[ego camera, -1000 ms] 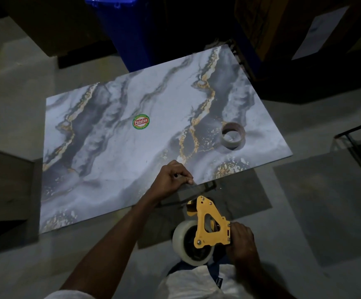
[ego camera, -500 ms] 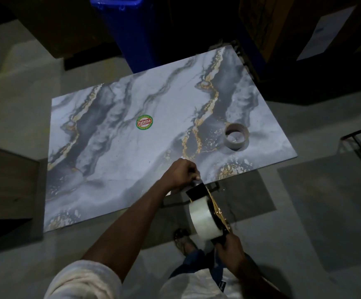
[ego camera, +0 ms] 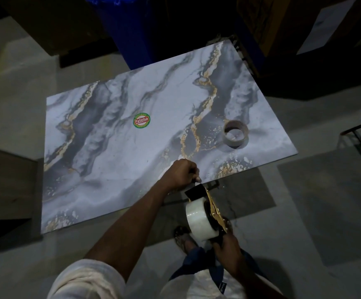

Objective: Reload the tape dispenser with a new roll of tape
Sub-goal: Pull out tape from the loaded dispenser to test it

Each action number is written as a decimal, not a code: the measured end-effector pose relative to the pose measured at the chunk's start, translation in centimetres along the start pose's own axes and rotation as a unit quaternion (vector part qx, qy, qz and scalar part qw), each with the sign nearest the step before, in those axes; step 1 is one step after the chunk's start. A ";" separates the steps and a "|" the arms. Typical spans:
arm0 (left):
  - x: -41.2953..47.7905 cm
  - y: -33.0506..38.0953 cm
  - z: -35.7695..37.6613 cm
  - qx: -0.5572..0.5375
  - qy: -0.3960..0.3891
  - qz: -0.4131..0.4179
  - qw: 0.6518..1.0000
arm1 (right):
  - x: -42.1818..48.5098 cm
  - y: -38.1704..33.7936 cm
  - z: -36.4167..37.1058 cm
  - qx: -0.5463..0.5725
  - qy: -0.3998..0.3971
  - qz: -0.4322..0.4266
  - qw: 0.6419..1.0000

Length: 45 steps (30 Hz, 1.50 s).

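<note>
**Dispenser held off the near edge of the marble top**

The person's right hand point(ego camera: 229, 249) is wrapped around the handle of a yellow-framed tape dispenser point(ego camera: 213, 203), which carries a full roll of clear tape point(ego camera: 199, 221) and hangs in the air over the grey floor point(ego camera: 315, 212), just off the near edge of the grey-and-gold marble-patterned tabletop point(ego camera: 110, 169). The left hand point(ego camera: 182, 174), curled into a pinch, grips something at the dispenser's front end beside the black flap; whether that is the tape's loose end cannot be told. This hand sits right over the table's near edge. A spent cardboard tape core point(ego camera: 236, 134) lies flat near the table's right edge, well apart from both hands. A round green-and-red sticker point(ego camera: 141, 120) marks the middle. A blue plastic bin point(ego camera: 130, 29) stands beyond the far edge. Most of the tabletop is bare.
</note>
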State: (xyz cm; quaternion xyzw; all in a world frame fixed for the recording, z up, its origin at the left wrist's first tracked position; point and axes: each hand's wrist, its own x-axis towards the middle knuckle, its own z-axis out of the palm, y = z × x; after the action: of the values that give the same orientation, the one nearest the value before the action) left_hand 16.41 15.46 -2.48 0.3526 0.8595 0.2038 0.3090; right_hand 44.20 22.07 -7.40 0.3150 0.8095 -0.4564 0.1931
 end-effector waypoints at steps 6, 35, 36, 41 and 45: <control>0.5 -0.2 -0.1 0.036 -0.007 0.008 0.999 | -0.7 -0.4 0.1 -0.005 0.011 -0.001 1.000; -0.1 -2.0 0.9 0.078 0.126 -0.095 0.984 | 1.0 -1.0 -0.9 -0.056 -0.034 0.018 0.998; 0.0 -2.1 0.9 0.081 0.124 -0.094 0.984 | 0.7 -2.0 -1.3 -0.056 -0.035 0.024 0.997; 0.1 -2.1 1.0 0.081 0.118 -0.102 0.984 | 0.5 -3.5 -1.2 -0.007 -0.022 0.049 0.998; 0.2 -1.9 1.0 0.086 0.116 -0.108 0.984 | 0.0 -3.9 -1.3 0.048 -0.022 0.078 0.996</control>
State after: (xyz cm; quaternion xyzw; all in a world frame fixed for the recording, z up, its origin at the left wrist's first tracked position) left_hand 16.08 14.42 -4.35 0.2573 0.9366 0.1344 0.1964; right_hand 41.46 21.67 -4.29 0.3764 0.7549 -0.4850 0.2305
